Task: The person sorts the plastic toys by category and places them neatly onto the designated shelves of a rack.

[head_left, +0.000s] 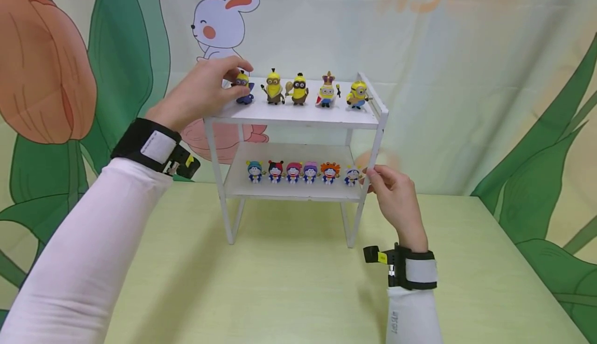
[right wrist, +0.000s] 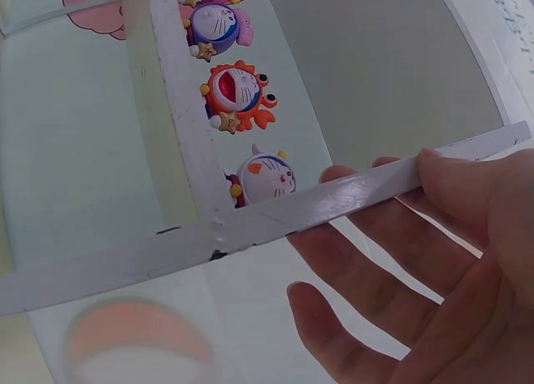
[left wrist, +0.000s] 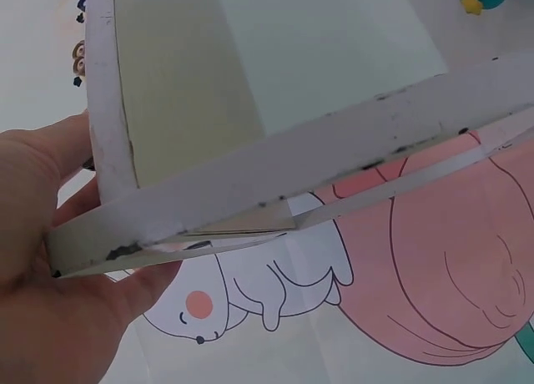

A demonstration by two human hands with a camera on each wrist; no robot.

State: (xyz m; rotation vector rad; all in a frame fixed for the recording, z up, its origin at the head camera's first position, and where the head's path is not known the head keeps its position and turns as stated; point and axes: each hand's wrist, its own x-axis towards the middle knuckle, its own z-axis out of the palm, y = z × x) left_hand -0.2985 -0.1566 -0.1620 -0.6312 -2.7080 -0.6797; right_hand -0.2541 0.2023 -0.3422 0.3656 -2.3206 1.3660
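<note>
On the top board of a white two-tier shelf (head_left: 298,197), my left hand (head_left: 207,87) pinches the leftmost minion figurine (head_left: 243,95), a yellow one in dark blue. Its thumb lies across the figurine's front, with the fingers over and behind it. In the left wrist view the shelf's corner hides most of that grip. My right hand (head_left: 396,196) holds the shelf's right front post (right wrist: 334,202), thumb on one side and fingers on the other. Beside that hand, on the lower board, stands a white-hooded Doraemon figurine (head_left: 352,176).
More minion figurines stand in a row along the top, including a crowned one (head_left: 327,92) and one at the right end (head_left: 357,95). Several Doraemon figurines, one with an orange crab hat (head_left: 330,173), line the lower board. The shelf stands on a pale green table (head_left: 289,282) before a printed curtain (head_left: 443,74).
</note>
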